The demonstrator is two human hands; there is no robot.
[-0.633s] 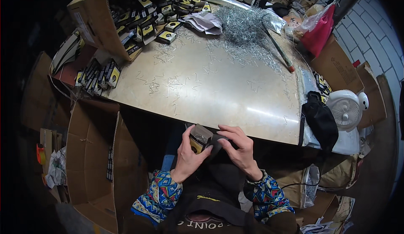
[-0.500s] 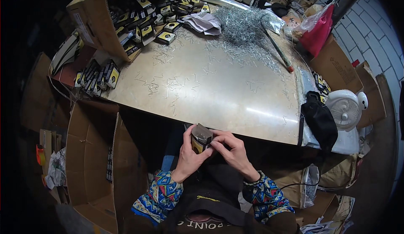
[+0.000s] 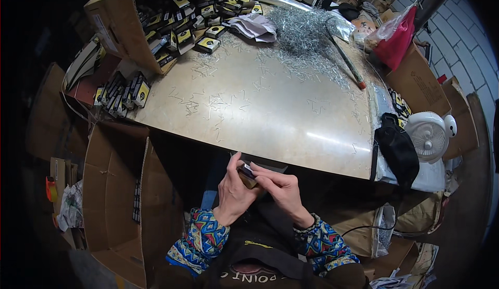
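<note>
Both of my hands are together just below the near edge of the metal-topped table (image 3: 260, 112). My left hand (image 3: 232, 190) grips a small dark and yellow box (image 3: 246, 175). My right hand (image 3: 279, 187) holds the same box from the right, fingers folded over its end. Most of the box is hidden by my fingers.
A tipped cardboard carton (image 3: 125, 23) spills several small black-and-yellow boxes (image 3: 187, 13) at the back left. A heap of metal staples (image 3: 306, 34) and a long stick (image 3: 344, 60) lie at the back. An open carton (image 3: 112, 185) stands left, a black bag (image 3: 397, 148) and white fan (image 3: 429, 133) right.
My hands have drawn slightly closer together around the small box, and my right fingers have curled over it. Nothing on the table has moved.
</note>
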